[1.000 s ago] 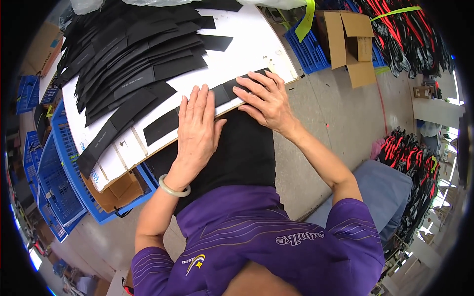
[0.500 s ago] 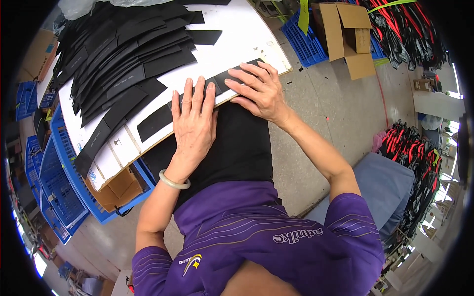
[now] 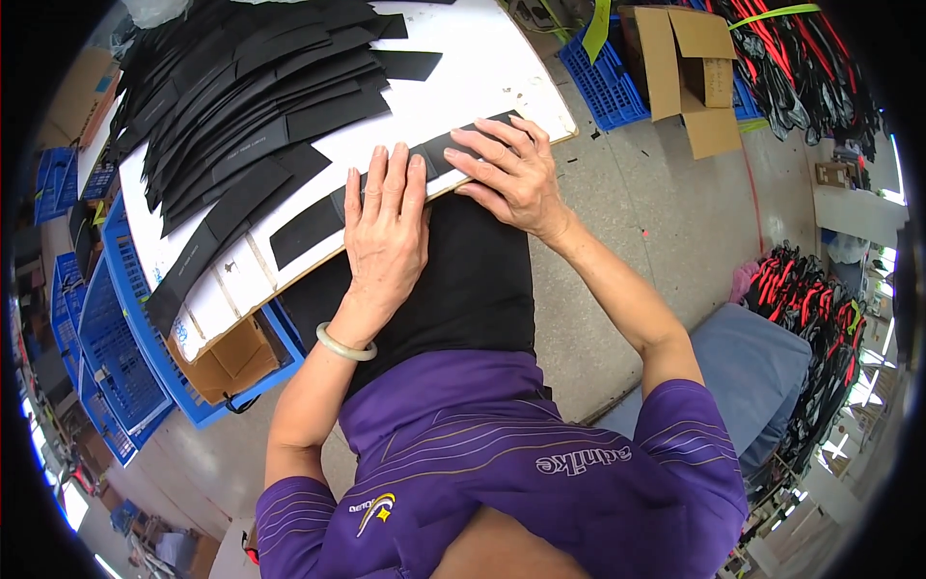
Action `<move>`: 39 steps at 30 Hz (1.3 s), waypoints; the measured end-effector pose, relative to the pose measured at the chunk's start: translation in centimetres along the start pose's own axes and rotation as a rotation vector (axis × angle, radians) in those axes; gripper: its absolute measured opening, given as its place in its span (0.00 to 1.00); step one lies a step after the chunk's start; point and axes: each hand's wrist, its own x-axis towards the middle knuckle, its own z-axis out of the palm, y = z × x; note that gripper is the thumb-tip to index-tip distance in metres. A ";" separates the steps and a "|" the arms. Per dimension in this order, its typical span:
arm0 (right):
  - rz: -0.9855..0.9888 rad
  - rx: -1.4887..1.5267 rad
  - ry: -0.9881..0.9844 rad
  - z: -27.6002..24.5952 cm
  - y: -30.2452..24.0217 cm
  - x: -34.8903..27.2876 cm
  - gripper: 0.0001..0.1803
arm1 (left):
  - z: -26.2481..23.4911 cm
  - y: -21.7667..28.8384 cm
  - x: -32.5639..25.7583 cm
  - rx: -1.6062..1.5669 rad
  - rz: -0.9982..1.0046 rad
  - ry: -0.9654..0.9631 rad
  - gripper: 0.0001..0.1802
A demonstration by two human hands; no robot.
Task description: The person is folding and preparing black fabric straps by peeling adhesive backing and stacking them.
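Observation:
Along the near edge of a white table (image 3: 473, 82) lies a black fabric strip (image 3: 307, 232). My left hand (image 3: 388, 217) rests flat on the strip's middle, its fingers stretched out and pointing away from me. Farther right, my right hand (image 3: 511, 179) lies over the strip's other part, fingers extended and slightly apart, the thumb near the table edge. Both palms hide parts of the strip. Beyond my left hand, a large heap of similar black strips (image 3: 260, 106) overlaps in layers, and one strip (image 3: 212, 241) slants down toward the table's left corner.
Below the table's left corner stands a blue crate (image 3: 207, 410) with a cardboard box (image 3: 231, 362) inside. An open carton (image 3: 709, 135) sits beside a blue basket (image 3: 608, 87) at the far right. Red-and-black bundles (image 3: 801, 318) are piled beyond a grey-blue covered block (image 3: 738, 376).
My hands stay on the strip in almost the same pose. The whole view has shifted slightly, and my left hand sits marginally farther right in the picture.

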 end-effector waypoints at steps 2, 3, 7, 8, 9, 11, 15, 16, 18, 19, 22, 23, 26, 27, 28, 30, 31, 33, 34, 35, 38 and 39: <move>-0.004 0.000 0.000 0.1 0.0 0.1 0.22 | 0.0 0.4 -0.1 0.028 -0.023 -0.002 0.29; -0.014 0.010 0.001 0.1 0.0 0.2 0.22 | 0.1 0.7 -0.2 0.055 -0.045 -0.005 0.29; 0.002 0.005 0.001 -0.3 0.0 0.2 0.22 | 1.2 1.8 -0.3 0.139 -0.068 -0.032 0.43; 0.006 0.000 -0.010 -0.4 0.0 0.3 0.22 | 1.4 1.8 -0.3 0.138 -0.060 -0.025 0.42; 0.011 -0.005 -0.020 -0.5 0.0 0.3 0.22 | 1.5 1.7 -0.3 0.144 -0.069 -0.025 0.42; 0.013 0.005 -0.028 -0.5 -0.2 0.4 0.23 | 1.6 1.5 -0.4 0.127 -0.047 -0.003 0.41; 0.024 0.029 -0.030 -0.3 -0.2 0.4 0.24 | 1.5 1.3 -0.5 0.138 -0.042 0.010 0.38; 0.022 0.029 -0.031 -0.3 -0.2 0.5 0.24 | 1.4 1.2 -0.5 0.138 -0.044 0.012 0.38; 0.016 0.019 -0.037 -0.3 -0.2 0.5 0.24 | 1.3 1.1 -0.5 0.130 -0.039 0.008 0.37; 0.015 0.017 -0.037 -0.3 -0.2 0.5 0.24 | 1.3 1.1 -0.5 0.129 -0.038 0.010 0.37; 0.020 0.012 -0.030 -0.4 -0.1 0.4 0.24 | 1.4 1.1 -0.4 0.118 -0.025 0.007 0.36; 0.019 0.013 -0.032 -0.5 -0.1 0.4 0.23 | 1.3 1.2 -0.4 0.119 -0.027 0.002 0.37; 0.019 0.013 -0.035 -0.5 0.0 0.3 0.23 | 1.1 1.3 -0.5 0.118 -0.022 -0.026 0.39; 0.014 0.028 -0.038 -0.4 -0.1 0.3 0.23 | 1.0 1.2 -0.6 0.125 -0.028 -0.054 0.41; 0.008 0.019 -0.035 -0.4 -0.2 0.5 0.23 | 1.1 1.1 -0.7 0.119 -0.034 -0.051 0.43; 0.015 0.017 -0.034 -0.3 -0.2 0.5 0.23 | 1.0 1.1 -0.7 0.122 -0.033 -0.049 0.43; 0.016 0.024 -0.032 -0.4 -0.2 0.5 0.23 | 1.0 1.2 -0.6 0.131 -0.040 -0.047 0.43; 0.023 0.023 -0.032 -0.5 -0.1 0.4 0.23 | 1.2 1.3 -0.5 0.135 -0.034 -0.048 0.43; 0.027 0.022 -0.033 -0.6 -0.1 0.4 0.23 | 1.2 1.4 -0.5 0.137 -0.032 -0.044 0.43; 0.030 0.022 -0.033 -0.7 -0.1 0.4 0.23 | 1.3 1.5 -0.4 0.140 -0.031 -0.040 0.43; 0.030 0.021 -0.041 -0.6 0.0 0.4 0.23 | 1.3 1.5 -0.4 0.138 -0.045 -0.040 0.43; 0.029 0.022 -0.041 -0.6 0.0 0.4 0.23 | 1.3 1.5 -0.4 0.139 -0.045 -0.040 0.43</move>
